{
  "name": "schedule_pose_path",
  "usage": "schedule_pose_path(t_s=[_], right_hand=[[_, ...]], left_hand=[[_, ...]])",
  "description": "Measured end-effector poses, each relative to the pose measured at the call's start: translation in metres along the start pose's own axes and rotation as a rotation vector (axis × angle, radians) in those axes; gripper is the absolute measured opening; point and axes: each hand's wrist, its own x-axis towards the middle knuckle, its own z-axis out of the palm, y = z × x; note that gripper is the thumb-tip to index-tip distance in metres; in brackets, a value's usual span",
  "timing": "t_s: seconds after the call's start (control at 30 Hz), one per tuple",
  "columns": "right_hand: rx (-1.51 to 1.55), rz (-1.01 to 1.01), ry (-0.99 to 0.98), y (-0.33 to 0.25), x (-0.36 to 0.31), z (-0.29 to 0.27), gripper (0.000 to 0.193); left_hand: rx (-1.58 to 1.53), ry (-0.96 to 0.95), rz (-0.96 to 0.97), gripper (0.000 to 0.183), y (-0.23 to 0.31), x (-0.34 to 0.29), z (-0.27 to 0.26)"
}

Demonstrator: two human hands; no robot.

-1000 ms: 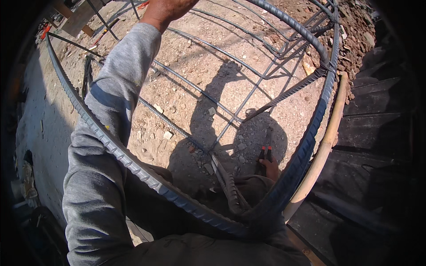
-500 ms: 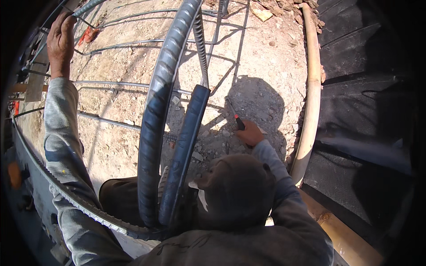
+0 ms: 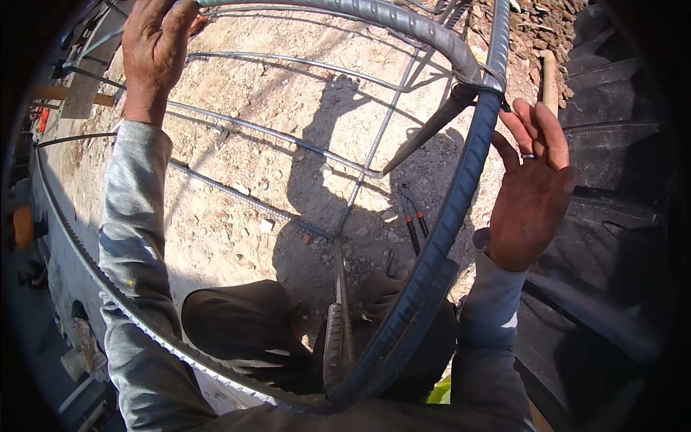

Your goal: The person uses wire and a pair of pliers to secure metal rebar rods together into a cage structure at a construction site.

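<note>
My left hand (image 3: 155,61) is closed at the upper left around a thick ribbed steel rebar (image 3: 317,7); its fingertips are cut off by the upper edge. This rebar bends down to meet a second thick rebar (image 3: 471,162), where a thin wire loop (image 3: 484,81) goes round the crossing. Just right of that crossing is my right hand (image 3: 533,187), palm showing, fingers apart and slightly curled, fingertips close to the bar. Whether they touch it is unclear. Pincers (image 3: 414,225) with black and red handles lie on the rubbly ground below.
Thinner rebars (image 3: 273,137) run across the pale ground (image 3: 237,194). A ribbed hoop bar (image 3: 86,255) curves past my left forearm. My knees (image 3: 241,317) are bent under the frame. Black sheeting (image 3: 604,230) covers the right side, beside a wooden pole (image 3: 551,79).
My right hand has let go of the red-and-black tool, now on the ground, and has risen to the wired crossing. The view has shifted; my left hand stays on the upper rebar.
</note>
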Motion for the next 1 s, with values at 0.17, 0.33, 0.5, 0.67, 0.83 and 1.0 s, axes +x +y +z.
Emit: schedule_pose_path(t_s=[0.17,0.33,0.5,0.67,0.83,1.0], right_hand=[[0.195,0.256,-0.107,-0.054,0.021,0.083,0.061],[-0.078,0.378,0.031,-0.065,0.015,0.099,0.067],[-0.087,0.580,0.156,-0.076,0.026,0.117,0.059],[-0.437,0.518,0.227,-0.069,0.022,0.117,0.038],[-0.600,0.586,0.206,-0.063,0.016,0.116,0.044],[-0.555,0.627,0.159,-0.080,0.025,0.121,0.048]], left_hand=[[0.032,-0.010,0.070,0.043,-0.031,-0.005,-0.023],[0.009,-0.357,-0.270,0.069,-0.026,-0.097,-0.070],[-0.058,-0.231,-1.303,0.050,-0.014,-0.228,-0.259],[0.001,-0.262,-1.307,0.037,0.044,-0.194,-0.364],[-0.067,-0.521,-0.977,0.029,0.068,-0.058,-0.336],[-0.090,-0.722,-0.669,0.029,0.062,0.034,-0.266]])
